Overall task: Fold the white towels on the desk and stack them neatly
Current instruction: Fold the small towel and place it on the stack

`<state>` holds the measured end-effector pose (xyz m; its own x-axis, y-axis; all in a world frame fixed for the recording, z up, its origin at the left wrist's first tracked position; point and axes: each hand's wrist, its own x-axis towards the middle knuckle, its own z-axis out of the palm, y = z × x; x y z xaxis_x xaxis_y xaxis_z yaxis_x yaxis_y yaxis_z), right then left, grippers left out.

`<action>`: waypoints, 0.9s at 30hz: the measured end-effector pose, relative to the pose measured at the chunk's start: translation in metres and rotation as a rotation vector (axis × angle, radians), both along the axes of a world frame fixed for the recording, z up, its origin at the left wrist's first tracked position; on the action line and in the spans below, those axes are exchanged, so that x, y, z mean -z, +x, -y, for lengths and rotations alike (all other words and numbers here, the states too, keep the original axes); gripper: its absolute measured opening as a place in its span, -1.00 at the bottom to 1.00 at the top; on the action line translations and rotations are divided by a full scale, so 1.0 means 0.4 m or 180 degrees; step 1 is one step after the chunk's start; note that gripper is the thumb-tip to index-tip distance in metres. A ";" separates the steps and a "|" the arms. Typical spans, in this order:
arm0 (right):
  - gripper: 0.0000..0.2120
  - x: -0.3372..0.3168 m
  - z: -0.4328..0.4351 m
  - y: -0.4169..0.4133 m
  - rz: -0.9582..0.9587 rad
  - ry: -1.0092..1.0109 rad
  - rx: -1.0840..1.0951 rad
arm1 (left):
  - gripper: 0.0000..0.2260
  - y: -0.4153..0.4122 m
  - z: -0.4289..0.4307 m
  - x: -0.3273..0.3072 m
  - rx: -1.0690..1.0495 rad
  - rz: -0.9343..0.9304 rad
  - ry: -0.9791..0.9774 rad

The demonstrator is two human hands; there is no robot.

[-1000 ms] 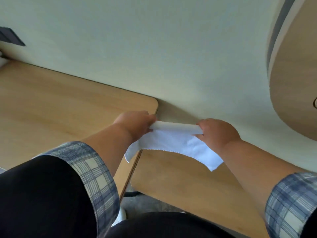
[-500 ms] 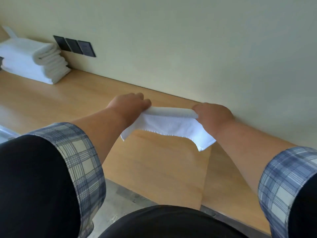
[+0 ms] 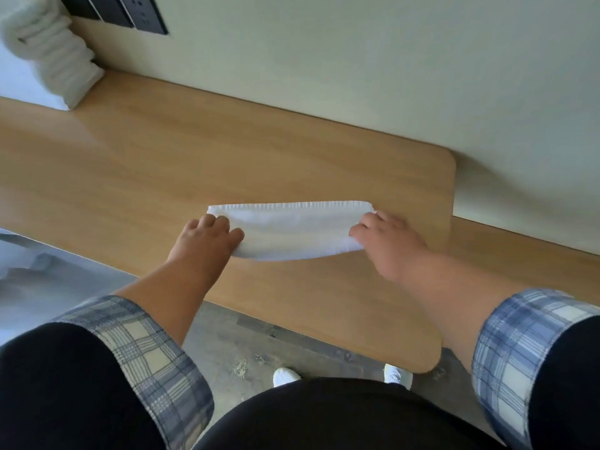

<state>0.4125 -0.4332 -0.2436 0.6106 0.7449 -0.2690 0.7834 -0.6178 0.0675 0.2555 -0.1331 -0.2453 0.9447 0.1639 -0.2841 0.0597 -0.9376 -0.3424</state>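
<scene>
A small white towel (image 3: 292, 228), folded into a long strip, lies across the wooden desk (image 3: 162, 164) near its middle. My left hand (image 3: 204, 241) pinches the strip's left end, thumb under the near fold. At the other end my right hand (image 3: 386, 241) pinches the near corner between thumb and fingers. The strip's far hemmed edge rests on the desk, while the near fold looks slightly lifted. A stack of folded white towels (image 3: 48, 50) stands at the far left against the wall.
Dark wall sockets (image 3: 130, 11) sit above the desk behind the stack. The desk ends in a rounded corner on the right (image 3: 448, 170), with a second lower desk (image 3: 526, 254) beyond. The grey floor (image 3: 259, 345) and my white shoes show below the near edge.
The towel, held up in the air before, now lies on the desk, both hands still on its ends. The view has swung left and down, and the stack looks closer.
</scene>
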 end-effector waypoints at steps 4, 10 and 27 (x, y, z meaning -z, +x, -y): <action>-0.53 0.102 0.015 -0.089 -0.0708 -0.0401 -0.0127 | -0.37 -0.083 -0.009 0.099 -0.0159 -0.0476 -0.0383; -0.56 0.135 0.017 -0.103 -0.1155 -0.0294 0.0289 | -0.56 -0.093 -0.054 0.124 -0.0392 -0.0516 -0.1275; -0.46 0.167 0.003 0.107 -0.1429 0.0778 0.2207 | -0.49 0.101 -0.186 0.137 -0.2008 -0.0025 -0.1726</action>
<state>0.4553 -0.4345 -0.3102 0.8232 0.3115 -0.4746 0.1444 -0.9234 -0.3555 0.2957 -0.0586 -0.3003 0.7190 0.5005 -0.4822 0.6289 -0.7639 0.1446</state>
